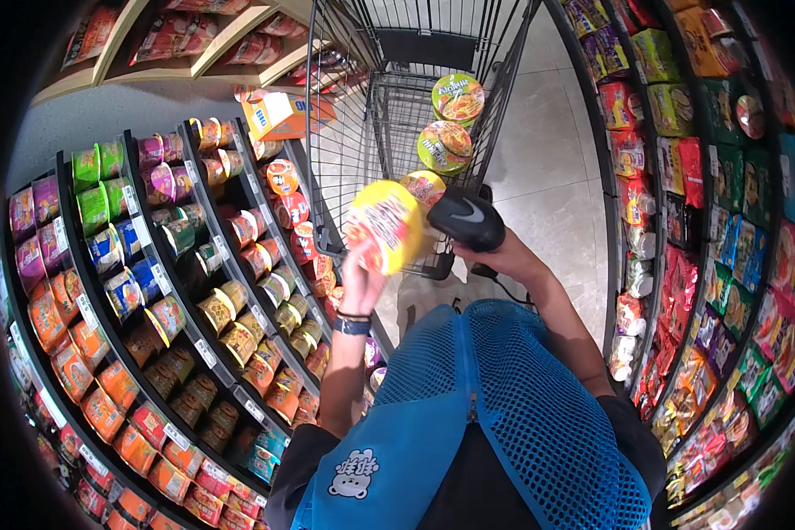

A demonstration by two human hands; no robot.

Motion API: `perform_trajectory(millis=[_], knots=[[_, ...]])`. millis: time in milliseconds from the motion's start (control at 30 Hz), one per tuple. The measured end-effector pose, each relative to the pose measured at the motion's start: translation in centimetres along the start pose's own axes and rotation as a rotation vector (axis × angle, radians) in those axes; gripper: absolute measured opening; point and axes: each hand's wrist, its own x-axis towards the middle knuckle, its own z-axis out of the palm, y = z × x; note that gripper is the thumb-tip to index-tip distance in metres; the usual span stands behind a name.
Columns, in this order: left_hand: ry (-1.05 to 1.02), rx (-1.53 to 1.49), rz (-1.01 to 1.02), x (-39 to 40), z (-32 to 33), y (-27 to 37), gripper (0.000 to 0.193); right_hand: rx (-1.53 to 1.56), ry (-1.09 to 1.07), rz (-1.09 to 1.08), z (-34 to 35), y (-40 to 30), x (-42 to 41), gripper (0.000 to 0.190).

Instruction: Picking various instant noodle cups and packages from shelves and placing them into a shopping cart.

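Note:
My left hand (364, 281) holds a yellow-lidded instant noodle cup (385, 226), slightly blurred, above the near left end of a black wire shopping cart (407, 86). Close on its right, my right hand (497, 255) grips a black handheld barcode scanner (467, 220) with a cable hanging below. Another yellow-lidded noodle cup (424, 187) shows partly behind the scanner. Farther up in the cart are green-lidded noodle bowls, one nearer (444, 147) and one farther (458, 98) with another under it.
Shelves of noodle cups (165, 318) with price tags curve along the left. Shelves of packaged instant noodles (676, 172) line the right side. A wooden rack (205, 56) with red packets stands at the upper left. Tiled floor (543, 159) shows right of the cart.

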Motion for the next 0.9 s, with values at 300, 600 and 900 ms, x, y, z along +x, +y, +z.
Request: perform_trajectory(millis=[300, 600, 900], knots=[[0.263, 0.346, 0.107, 22.7, -12.2, 1.1, 0.055, -0.268, 0.158, 0.189, -7.5, 5.9, -5.6, 0.063], [0.315, 0.213, 0.051, 32.0, -19.5, -6.8, 0.084, -0.200, 0.410, 0.317, -5.6, 3.5, -11.7, 0.055], [0.699, 0.541, 0.303, 30.6, -19.1, -9.2, 0.042, -0.314, 0.156, 0.334, 2.3, 3.0, -5.9, 0.063]])
